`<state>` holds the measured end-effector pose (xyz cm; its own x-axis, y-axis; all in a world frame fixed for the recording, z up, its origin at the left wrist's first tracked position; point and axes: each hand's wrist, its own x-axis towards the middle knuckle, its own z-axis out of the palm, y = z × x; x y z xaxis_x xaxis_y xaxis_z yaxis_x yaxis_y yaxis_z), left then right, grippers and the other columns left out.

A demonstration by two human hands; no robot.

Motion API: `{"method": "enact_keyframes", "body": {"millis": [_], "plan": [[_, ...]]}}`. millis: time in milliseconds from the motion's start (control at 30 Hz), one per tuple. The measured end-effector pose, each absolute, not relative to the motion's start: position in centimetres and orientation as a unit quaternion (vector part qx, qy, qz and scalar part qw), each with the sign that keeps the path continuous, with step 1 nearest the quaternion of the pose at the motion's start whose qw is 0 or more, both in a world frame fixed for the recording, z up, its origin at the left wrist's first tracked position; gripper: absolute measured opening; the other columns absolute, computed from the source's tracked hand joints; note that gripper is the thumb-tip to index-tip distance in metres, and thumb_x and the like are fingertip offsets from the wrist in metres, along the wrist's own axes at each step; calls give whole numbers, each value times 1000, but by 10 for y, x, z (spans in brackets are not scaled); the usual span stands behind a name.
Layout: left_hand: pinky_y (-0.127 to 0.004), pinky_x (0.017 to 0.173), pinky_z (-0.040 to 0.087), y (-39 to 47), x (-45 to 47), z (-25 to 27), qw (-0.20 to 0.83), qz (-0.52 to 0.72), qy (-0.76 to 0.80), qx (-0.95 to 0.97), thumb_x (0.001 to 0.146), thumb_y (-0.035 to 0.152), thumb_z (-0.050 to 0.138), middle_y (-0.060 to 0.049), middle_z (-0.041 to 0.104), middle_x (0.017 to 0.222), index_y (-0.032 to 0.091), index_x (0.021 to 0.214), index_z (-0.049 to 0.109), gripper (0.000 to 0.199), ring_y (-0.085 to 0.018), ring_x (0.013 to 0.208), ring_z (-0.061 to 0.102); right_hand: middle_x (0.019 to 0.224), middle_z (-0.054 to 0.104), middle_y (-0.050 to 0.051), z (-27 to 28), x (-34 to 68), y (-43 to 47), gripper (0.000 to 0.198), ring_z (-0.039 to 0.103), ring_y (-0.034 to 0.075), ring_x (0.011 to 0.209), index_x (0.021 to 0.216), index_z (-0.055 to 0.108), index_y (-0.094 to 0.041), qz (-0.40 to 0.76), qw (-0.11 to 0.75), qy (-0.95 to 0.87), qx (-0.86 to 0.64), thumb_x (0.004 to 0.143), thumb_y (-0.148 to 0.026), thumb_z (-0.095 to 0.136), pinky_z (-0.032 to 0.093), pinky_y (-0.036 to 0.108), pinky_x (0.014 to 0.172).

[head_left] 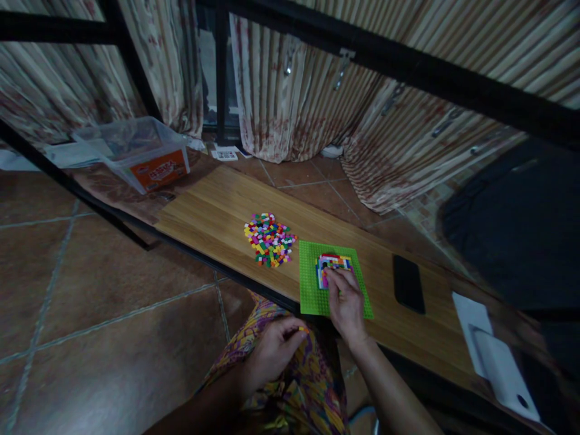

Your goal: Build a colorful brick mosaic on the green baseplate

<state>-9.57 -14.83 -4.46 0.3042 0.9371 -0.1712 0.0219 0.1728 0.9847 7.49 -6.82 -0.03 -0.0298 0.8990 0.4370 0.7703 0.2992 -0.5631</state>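
My right hand (347,299) reaches over a green studded baseplate (310,296), its thumb and fingers pinched at the left side of a structure of coloured bricks (335,260). Whatever those fingertips hold is hidden or too small to make out. Low in front of the table edge, above my lap, my left hand (276,350) is closed, with a small orange brick (303,330) between thumb and forefinger. Left of the baseplate lies a loose pile of small multicoloured bricks (269,238).
A clear plastic box (140,151) with an orange label stands at the table's far left. Right of the baseplate lies a black phone (408,283). Farther right are a white sheet (471,320) and a white device (505,371). A black metal bar (408,66) crosses above the wooden table (217,205).
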Motion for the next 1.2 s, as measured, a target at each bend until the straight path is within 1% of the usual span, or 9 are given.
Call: {"method": "enact_keyframes", "body": {"millis": [167,333,400,500,633,767,900,1033,1200], "plan": [[-23,66,47,-152,-94,-45,626,395,470,480,84,29,56,-2,66,78,16,87,69,18,-13,70,57,104,67,9,6,70,-78,36,61,21,100,125,59,-20,113,419,-642,-632,95,-34,46,46,40,92],[-22,61,48,-145,-93,-22,630,439,475,429,84,33,58,-3,68,82,15,91,69,22,-11,61,55,107,68,9,7,57,-104,29,62,21,101,108,68,-20,145,479,-586,-637,92,-37,50,47,38,90],[-22,61,49,-137,-95,-9,620,460,473,425,84,32,58,-4,69,85,15,94,69,23,-10,62,56,106,69,8,8,50,-115,27,63,21,99,105,69,-20,191,472,-599,-619,92,-37,51,49,37,89],[-23,64,50,-127,-99,6,612,474,459,436,85,32,58,-4,70,86,15,98,69,24,-11,67,59,106,69,8,11,40,-127,26,64,20,99,107,68,-22,248,429,-636,-592,93,-34,51,51,35,87],[-24,68,53,-123,-104,16,598,469,455,464,88,34,56,-5,72,92,17,104,69,26,-13,72,62,107,68,8,14,32,-133,26,64,19,100,108,68,-22,264,415,-660,-568,95,-30,47,52,35,88],[-25,71,53,-126,-107,21,567,462,478,487,89,34,54,-4,72,91,19,106,69,27,-14,75,64,105,68,8,17,28,-134,24,64,19,99,106,69,-23,263,427,-663,-557,94,-29,49,53,36,88],[-25,72,53,-126,-107,25,563,450,486,494,89,33,54,-3,73,93,20,104,69,25,-15,77,65,104,68,8,22,25,-133,22,64,20,98,104,70,-23,267,451,-638,-564,92,-28,52,53,36,86],[-24,67,53,-125,-108,31,570,432,493,495,87,32,56,-2,73,87,19,97,70,22,-14,73,64,103,69,6,23,25,-132,21,65,19,97,104,70,-23,307,463,-614,-561,91,-29,55,53,34,86],[-23,63,51,-123,-107,33,569,415,506,498,85,31,57,-3,71,79,17,89,69,19,-14,68,64,92,70,4,20,30,-130,18,65,17,88,97,73,-23,346,474,-591,-554,89,-32,58,54,32,79]]}}
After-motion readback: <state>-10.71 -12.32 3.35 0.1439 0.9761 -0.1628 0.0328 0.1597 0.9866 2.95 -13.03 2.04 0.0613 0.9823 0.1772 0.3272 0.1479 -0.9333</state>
